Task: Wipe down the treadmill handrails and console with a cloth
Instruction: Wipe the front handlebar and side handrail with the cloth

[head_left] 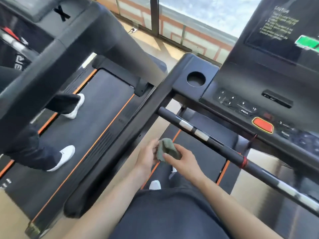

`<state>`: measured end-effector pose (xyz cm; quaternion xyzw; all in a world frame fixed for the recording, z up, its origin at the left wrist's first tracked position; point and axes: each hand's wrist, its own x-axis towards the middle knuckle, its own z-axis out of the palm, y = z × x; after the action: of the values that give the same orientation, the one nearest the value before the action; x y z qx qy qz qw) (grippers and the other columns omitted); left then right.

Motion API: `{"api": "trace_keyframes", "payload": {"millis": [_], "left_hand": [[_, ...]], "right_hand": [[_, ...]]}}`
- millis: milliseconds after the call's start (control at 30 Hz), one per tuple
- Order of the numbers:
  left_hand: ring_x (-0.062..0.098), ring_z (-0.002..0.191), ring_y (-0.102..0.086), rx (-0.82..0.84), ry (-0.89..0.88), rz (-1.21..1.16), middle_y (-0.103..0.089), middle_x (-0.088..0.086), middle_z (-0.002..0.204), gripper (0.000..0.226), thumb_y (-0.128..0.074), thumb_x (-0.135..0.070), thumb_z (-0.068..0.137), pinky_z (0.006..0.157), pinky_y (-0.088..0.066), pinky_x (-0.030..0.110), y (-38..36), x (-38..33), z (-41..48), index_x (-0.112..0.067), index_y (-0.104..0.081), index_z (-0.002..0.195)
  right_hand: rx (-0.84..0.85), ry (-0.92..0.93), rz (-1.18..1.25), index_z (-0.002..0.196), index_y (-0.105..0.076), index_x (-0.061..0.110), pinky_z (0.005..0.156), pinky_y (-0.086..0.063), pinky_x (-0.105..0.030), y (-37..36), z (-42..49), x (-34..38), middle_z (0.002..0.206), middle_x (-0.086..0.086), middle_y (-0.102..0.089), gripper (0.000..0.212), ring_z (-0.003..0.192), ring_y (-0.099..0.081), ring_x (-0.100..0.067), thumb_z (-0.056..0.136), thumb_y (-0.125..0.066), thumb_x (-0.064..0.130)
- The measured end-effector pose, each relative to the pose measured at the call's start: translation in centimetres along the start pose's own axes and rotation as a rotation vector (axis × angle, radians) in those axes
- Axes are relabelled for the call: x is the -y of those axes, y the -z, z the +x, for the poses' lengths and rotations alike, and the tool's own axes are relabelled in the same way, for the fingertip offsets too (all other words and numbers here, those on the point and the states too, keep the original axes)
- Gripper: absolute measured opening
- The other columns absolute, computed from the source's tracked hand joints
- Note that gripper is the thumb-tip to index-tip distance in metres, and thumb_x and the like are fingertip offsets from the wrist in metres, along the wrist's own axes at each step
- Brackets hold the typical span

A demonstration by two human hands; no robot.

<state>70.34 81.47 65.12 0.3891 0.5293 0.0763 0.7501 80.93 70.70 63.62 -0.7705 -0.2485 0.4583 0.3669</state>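
Note:
A small grey-green cloth [167, 149] is bunched up between both hands, in the air in front of my body. My left hand [147, 155] holds its left side with curled fingers. My right hand [183, 160] grips it from the right, fingers wrapped over the top. Just beyond the hands a black front crossbar [222, 149] with silver sensor plates runs diagonally. The left side handrail [120, 149] slants down to the lower left. The console [250, 100], with number keys, a red stop button [262, 125] and a dark screen [283, 26], lies to the upper right.
A round cup holder [196, 79] sits at the console's left corner. On the neighbouring treadmill [96, 118] to the left a person in dark trousers and white shoes [64, 156] is walking. Windows [198, 18] and a wooden floor lie ahead.

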Motion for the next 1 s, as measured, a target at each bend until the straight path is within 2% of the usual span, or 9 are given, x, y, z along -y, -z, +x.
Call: {"api": "trace_keyframes", "payload": {"millis": [100, 167, 300, 433, 567, 667, 767, 833, 1000], "left_hand": [[0.003, 0.076, -0.07, 0.078, -0.083, 0.055, -0.078, -0.007, 0.084, 0.043, -0.034, -0.025, 0.109, 0.067, -0.052, 0.019, 1.3, 1.5, -1.8, -0.014, -0.074, 0.097], [-0.002, 0.08, -0.07, 0.112, -0.098, 0.105, -0.078, -0.01, 0.086, 0.047, -0.032, -0.026, 0.11, 0.071, -0.053, 0.015, 2.6, 2.4, -2.9, -0.009, -0.075, 0.104], [0.011, 0.103, -0.07, 0.109, -0.142, 0.229, -0.078, -0.006, 0.105, 0.048, -0.037, -0.036, 0.109, 0.088, -0.054, 0.023, 6.4, 3.3, -4.0, -0.009, -0.077, 0.109], [0.006, 0.098, -0.068, -0.104, -0.497, 0.473, -0.075, -0.016, 0.103, 0.018, -0.061, -0.03, 0.095, 0.088, -0.052, 0.022, 12.7, 3.8, -5.1, -0.028, -0.078, 0.102], [0.011, 0.105, -0.062, -0.44, -0.78, 0.835, -0.07, -0.015, 0.114, 0.023, -0.063, -0.026, 0.09, 0.095, -0.049, 0.031, 19.3, 4.1, -5.5, -0.026, -0.075, 0.11], [0.018, 0.12, -0.054, -0.399, -0.619, 1.003, -0.06, -0.01, 0.135, 0.042, -0.061, -0.042, 0.092, 0.106, -0.044, 0.042, 23.1, 4.7, -4.7, -0.029, -0.062, 0.133], [0.016, 0.136, -0.046, -0.223, -0.31, 1.052, -0.047, -0.017, 0.15, 0.058, -0.048, -0.064, 0.092, 0.108, -0.042, 0.051, 24.2, 5.5, -4.1, -0.049, -0.035, 0.146], [0.016, 0.136, -0.045, -0.21, -0.271, 1.106, -0.046, -0.018, 0.149, 0.062, -0.038, -0.073, 0.087, 0.106, -0.042, 0.055, 24.2, 5.6, -3.8, -0.053, -0.027, 0.145], [0.015, 0.135, -0.046, -0.229, -0.314, 1.076, -0.049, -0.018, 0.146, 0.061, -0.041, -0.074, 0.089, 0.107, -0.041, 0.055, 24.1, 5.5, -3.3, -0.05, -0.032, 0.144]], "right_hand": [[0.031, -0.121, 0.288, 0.1, -0.076, 0.019, 0.074, -0.057, -0.022, -1.6, -1.4, 0.3, 0.092, 0.004, -0.077, 0.034, 0.085, -0.072, -0.007, 0.09, -0.067, 0.051], [0.046, -0.198, 0.369, 0.099, -0.076, 0.008, 0.057, -0.051, -0.016, -2.6, -2.0, 0.3, 0.084, -0.003, -0.076, 0.032, 0.069, -0.07, -0.006, 0.096, -0.065, 0.038], [0.043, -0.278, 0.365, 0.104, -0.071, 0.001, 0.059, -0.054, -0.029, -4.2, -2.2, -0.7, 0.087, -0.01, -0.069, 0.024, 0.068, -0.067, -0.014, 0.099, -0.062, 0.023], [0.051, -0.369, 0.349, 0.109, -0.072, 0.008, 0.063, -0.055, -0.03, -5.9, -1.5, -1.5, 0.104, -0.011, -0.071, 0.022, 0.084, -0.067, -0.021, 0.099, -0.061, 0.024], [0.129, -0.473, 0.371, 0.119, -0.064, 0.008, 0.065, -0.051, -0.027, -7.9, -1.0, -1.6, 0.103, -0.006, -0.07, 0.024, 0.08, -0.066, -0.016, 0.104, -0.051, 0.021], [0.22, -0.582, 0.442, 0.113, -0.06, 0.018, 0.072, -0.051, -0.03, -9.5, -0.7, -1.2, 0.099, -0.002, -0.068, 0.017, 0.072, -0.07, -0.013, 0.107, -0.045, 0.02], [0.286, -0.661, 0.485, 0.115, -0.063, 0.022, 0.09, -0.054, -0.053, -11.7, 0.3, -1.9, 0.11, -0.008, -0.068, 0.017, 0.098, -0.068, -0.026, 0.105, -0.049, 0.022], [0.33, -0.681, 0.527, 0.117, -0.063, 0.022, 0.088, -0.056, -0.056, -13.5, 0.8, -2.5, 0.122, -0.013, -0.065, 0.019, 0.112, -0.065, -0.033, 0.104, -0.049, 0.019], [0.426, -0.753, 0.555, 0.118, -0.06, 0.02, 0.092, -0.055, -0.056, -18.0, 0.9, -4.1, 0.123, -0.015, -0.061, 0.018, 0.111, -0.064, -0.032, 0.105, -0.047, 0.018]]}}
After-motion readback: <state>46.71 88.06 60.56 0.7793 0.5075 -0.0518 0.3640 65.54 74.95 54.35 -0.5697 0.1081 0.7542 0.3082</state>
